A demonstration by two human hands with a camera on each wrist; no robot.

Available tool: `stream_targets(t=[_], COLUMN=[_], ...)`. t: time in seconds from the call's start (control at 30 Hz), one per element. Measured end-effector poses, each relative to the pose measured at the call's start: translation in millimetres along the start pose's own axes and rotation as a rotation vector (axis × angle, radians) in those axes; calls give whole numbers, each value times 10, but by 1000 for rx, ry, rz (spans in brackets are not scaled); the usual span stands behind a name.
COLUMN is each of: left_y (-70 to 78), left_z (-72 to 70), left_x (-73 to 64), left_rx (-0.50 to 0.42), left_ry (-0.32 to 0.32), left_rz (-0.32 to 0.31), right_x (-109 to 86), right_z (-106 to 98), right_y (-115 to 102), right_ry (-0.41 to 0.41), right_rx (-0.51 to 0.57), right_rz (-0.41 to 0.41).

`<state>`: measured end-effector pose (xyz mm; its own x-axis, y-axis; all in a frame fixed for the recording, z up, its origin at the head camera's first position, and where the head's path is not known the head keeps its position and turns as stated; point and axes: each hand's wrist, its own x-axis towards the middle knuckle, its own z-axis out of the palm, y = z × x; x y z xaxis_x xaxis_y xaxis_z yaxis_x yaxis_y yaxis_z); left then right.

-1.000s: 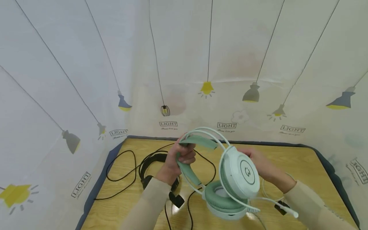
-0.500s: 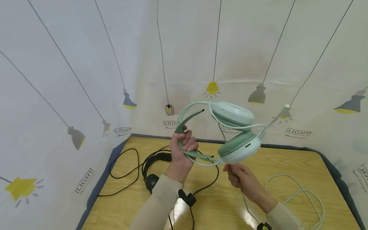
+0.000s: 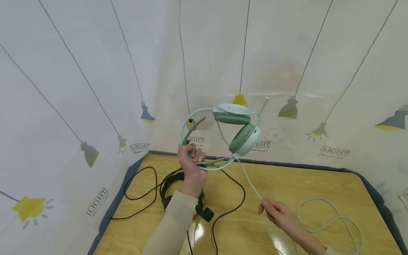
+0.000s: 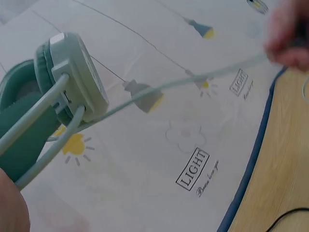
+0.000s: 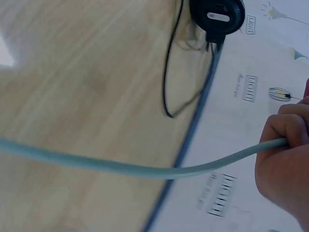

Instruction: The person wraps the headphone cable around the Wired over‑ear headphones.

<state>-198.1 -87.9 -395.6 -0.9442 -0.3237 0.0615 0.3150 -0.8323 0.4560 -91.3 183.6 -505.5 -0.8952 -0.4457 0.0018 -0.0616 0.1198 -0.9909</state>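
Observation:
A mint-green headset (image 3: 251, 140) with padded ear cups and a thin boom microphone is raised above the table. My left hand (image 3: 192, 166) grips its headband, fingers curled round the green inner strap. From the lower ear cup a pale green cable (image 3: 249, 180) runs down to my right hand (image 3: 277, 214), which pinches it between thumb and fingers. The right wrist view shows the cable (image 5: 120, 168) entering the curled fingers of the right hand (image 5: 289, 169). In the left wrist view the cable stretches from the headset (image 4: 79, 72) to the blurred right hand (image 4: 289, 41).
A black headset (image 3: 167, 184) lies on the wooden table (image 3: 255, 233), partly hidden behind my left forearm. Its black cable (image 3: 156, 184) loops to the left. More pale cable (image 3: 338, 210) lies looped at the right. A lamp-print sheet (image 3: 216, 53) stands behind the table.
My left hand has raised and turned the mint-green headset, so its ear cups now point right. My right hand has come away from the ear cups and slid down along the cable.

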Motion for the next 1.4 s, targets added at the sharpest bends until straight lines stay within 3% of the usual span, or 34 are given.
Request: stream_targets(t=[0.17,0.27,0.43,0.6,0.83,0.93,1.1,1.23,1.4], left_y=[-67,-89,-75,-46,4,10,7,12,11], left_z=[-78,-119,-160,-198,-193,-194,-182,-174,-144], left_x=[34,41,81,69,-9,-31,-98,-140,-161], left_rx=[103,183,329,481,857,994,1122,1161,1137], left_ry=[64,61,-5,-57,-251,-336,-476,-586,-702], left_rz=[111,182,297,313,334,310,202,102,-61], right_x=[-117,-174,-271,-364,-354,-317,-180,-34,85], right_z=[52,94,48,-60,-344,-457,-530,-602,-754], right_y=[-165,-273,-487,-717,-1073,-1212,-1354,-1366,-1354], right_ry=[54,38,38,134,255,280,329,386,382], right_rx=[-356,-477,-603,-697,-893,-974,-1043,-1042,-1002], right_rz=[-193,-316,-420,-513,-570,-581,-655,-712,-675])
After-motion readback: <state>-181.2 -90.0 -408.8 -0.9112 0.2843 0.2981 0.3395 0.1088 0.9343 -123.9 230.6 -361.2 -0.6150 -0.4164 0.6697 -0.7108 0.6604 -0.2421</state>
